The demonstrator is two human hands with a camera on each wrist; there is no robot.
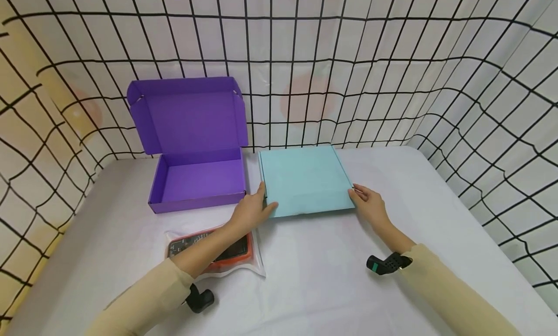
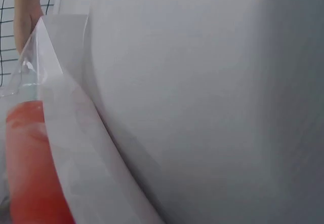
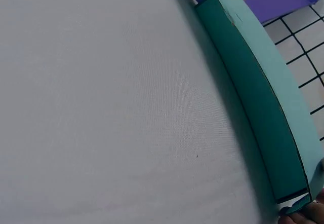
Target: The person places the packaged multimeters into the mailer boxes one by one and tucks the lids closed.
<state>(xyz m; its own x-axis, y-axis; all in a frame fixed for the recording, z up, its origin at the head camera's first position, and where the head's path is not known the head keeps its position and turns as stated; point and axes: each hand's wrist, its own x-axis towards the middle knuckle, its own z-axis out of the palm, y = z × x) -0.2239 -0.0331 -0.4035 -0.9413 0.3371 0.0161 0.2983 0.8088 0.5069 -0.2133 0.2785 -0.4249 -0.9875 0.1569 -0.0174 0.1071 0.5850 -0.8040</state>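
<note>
A light blue cardboard box [image 1: 305, 178] lies flat on the white table with its lid lowered. My left hand [image 1: 250, 210] holds its front left corner, thumb over the front edge and index finger along the left side. At the front right corner, my right hand [image 1: 369, 205] pinches the cardboard edge. The box's darker front wall [image 3: 253, 102] shows in the right wrist view, with fingertips at both ends. Below my left forearm lies a clear plastic bag [image 1: 257, 263] holding an orange-and-black item [image 1: 235, 251], partly hidden by the arm.
Left of the blue box stands an open purple cardboard box [image 1: 205, 181], its lid raised against the black wire grid [image 1: 270, 60]. The grid encloses the back and sides of the table [image 1: 314, 278]. A black wrist device [image 1: 388, 263] sits by the right sleeve.
</note>
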